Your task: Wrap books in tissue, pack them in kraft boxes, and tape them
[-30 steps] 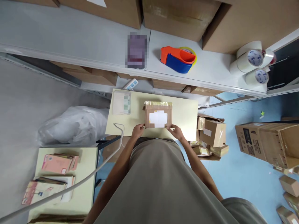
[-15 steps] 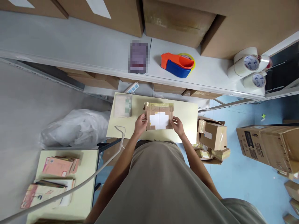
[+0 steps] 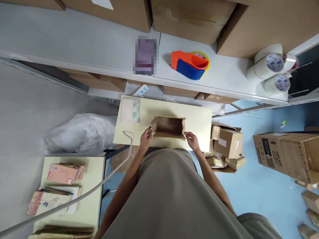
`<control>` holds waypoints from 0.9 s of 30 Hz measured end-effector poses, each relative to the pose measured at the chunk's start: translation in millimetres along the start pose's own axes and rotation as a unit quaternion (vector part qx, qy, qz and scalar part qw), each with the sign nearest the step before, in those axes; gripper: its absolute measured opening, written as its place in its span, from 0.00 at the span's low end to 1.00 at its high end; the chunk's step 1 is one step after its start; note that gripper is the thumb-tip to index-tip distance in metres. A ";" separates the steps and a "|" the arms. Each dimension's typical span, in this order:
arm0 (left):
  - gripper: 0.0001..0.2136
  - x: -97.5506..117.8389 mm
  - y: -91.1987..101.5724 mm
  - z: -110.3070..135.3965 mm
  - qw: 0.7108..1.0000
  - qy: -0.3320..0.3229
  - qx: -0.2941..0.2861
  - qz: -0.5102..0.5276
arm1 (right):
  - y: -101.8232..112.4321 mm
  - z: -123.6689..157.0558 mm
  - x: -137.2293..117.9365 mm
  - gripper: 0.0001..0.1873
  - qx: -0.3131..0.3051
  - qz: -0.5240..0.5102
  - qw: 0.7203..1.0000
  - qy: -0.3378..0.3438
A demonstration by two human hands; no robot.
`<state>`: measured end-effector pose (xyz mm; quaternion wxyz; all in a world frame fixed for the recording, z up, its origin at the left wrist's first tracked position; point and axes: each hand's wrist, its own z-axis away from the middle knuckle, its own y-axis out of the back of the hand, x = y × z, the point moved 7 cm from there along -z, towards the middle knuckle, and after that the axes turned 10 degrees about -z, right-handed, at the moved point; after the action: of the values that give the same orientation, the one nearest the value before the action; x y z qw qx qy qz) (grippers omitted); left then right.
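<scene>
A small cardboard box (image 3: 170,134) is over the cream table in front of me, its open side turned up so that I look into its hollow brown inside. Torn edges with bits of tape run round its rim. At its left end my left hand (image 3: 146,138) pinches the ragged side. My right hand (image 3: 192,140) has its fingers closed at the near right corner. Left of the box on the table (image 3: 199,124) lies a clear-wrapped stack of papers (image 3: 130,110).
On the shelf above are an orange and blue tape dispenser (image 3: 189,64), tape rolls (image 3: 274,63) and large cartons. A grey cable (image 3: 109,181) crosses at left, near a side table with booklets (image 3: 62,173). Cardboard boxes (image 3: 228,142) are piled right of the table.
The box has been tipped over: its labelled face was up before, and now its open side is up. Both hands have shifted slightly toward me along its ends.
</scene>
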<state>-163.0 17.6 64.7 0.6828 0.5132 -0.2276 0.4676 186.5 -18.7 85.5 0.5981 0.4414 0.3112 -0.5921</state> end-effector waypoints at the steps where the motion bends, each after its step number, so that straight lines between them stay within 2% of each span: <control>1: 0.20 -0.1 3.1 0.7 1.000 0.009 0.008 0.010 | 2.8 2.4 -3.8 0.23 0.010 0.009 1.000 0.002; 4: 0.20 17.9 20.3 3.5 0.998 0.012 0.067 0.012 | 10.7 8.6 -32.6 0.26 0.054 0.037 0.997 0.028; 6: 0.20 46.9 33.0 7.2 0.993 -0.028 0.114 -0.025 | 10.2 11.4 -63.1 0.26 0.074 0.052 0.994 0.063; 8: 0.18 81.6 36.7 11.3 0.987 -0.083 0.123 -0.067 | 1.2 12.3 -94.4 0.26 0.071 0.064 0.990 0.104; 11: 0.16 122.3 20.1 14.4 0.982 -0.140 0.057 -0.113 | -29.6 7.7 -124.0 0.25 0.003 0.080 0.987 0.138; 13: 0.14 134.9 -0.2 14.4 0.976 -0.157 -0.008 -0.151 | -54.8 2.2 -126.0 0.24 -0.067 0.102 0.984 0.132; 15: 0.15 136.0 -17.4 13.8 0.966 -0.162 -0.050 -0.194 | -71.5 -2.6 -117.1 0.25 -0.113 0.146 0.976 0.118; 17: 0.17 129.1 -25.9 13.1 0.959 -0.158 -0.060 -0.228 | -72.6 -5.9 -103.9 0.26 -0.113 0.200 0.968 0.103; 20: 0.20 112.4 -25.2 15.9 0.955 -0.151 -0.057 -0.247 | -50.0 -6.2 -86.5 0.29 -0.068 0.239 0.964 0.091; 23: 0.22 96.9 -19.6 24.2 0.954 -0.152 -0.048 -0.254 | -23.5 -4.5 -75.5 0.31 -0.040 0.224 0.968 0.103; 27: 0.23 83.4 -18.8 34.1 0.956 -0.141 -0.020 -0.258 | -12.5 -9.0 -63.2 0.32 -0.050 0.191 0.973 0.117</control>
<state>-102.6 19.5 134.1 0.7513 0.6016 -0.1899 0.1938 168.9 18.0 136.3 0.6806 0.5288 0.3183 -0.3948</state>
